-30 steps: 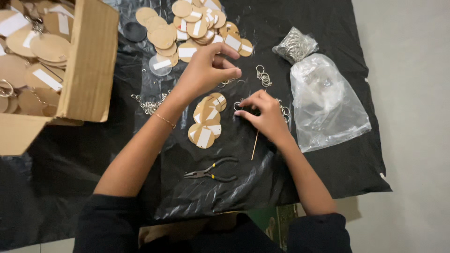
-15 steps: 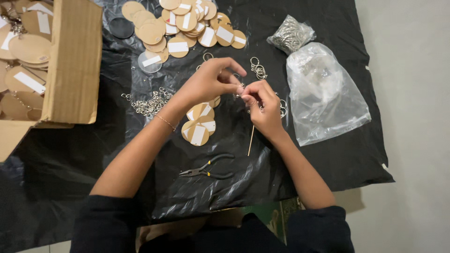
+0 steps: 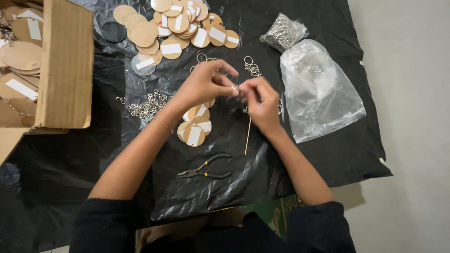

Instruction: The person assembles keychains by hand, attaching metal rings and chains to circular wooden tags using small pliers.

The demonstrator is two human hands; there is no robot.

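Observation:
My left hand [image 3: 204,84] and my right hand [image 3: 258,100] meet fingertip to fingertip over the black plastic sheet [image 3: 304,164]. Between their fingertips they pinch a small metal ring [image 3: 236,87]; it is tiny and mostly hidden. Just below my left hand lies a small stack of round wooden discs with white labels [image 3: 193,129]. A thin wooden stick [image 3: 247,137] lies under my right wrist. Loose key rings [image 3: 251,68] lie just beyond the hands.
Small pliers [image 3: 204,171] lie near me. A pile of small metal chain links [image 3: 145,105] is at left, more labelled discs [image 3: 180,23] at the top. A cardboard box [image 3: 65,65] of discs stands far left. A clear plastic bag [image 3: 318,93] and a bag of rings [image 3: 283,30] lie right.
My left hand came back from the far discs and joined my right hand; both now pinch the small ring together. The view shifted slightly.

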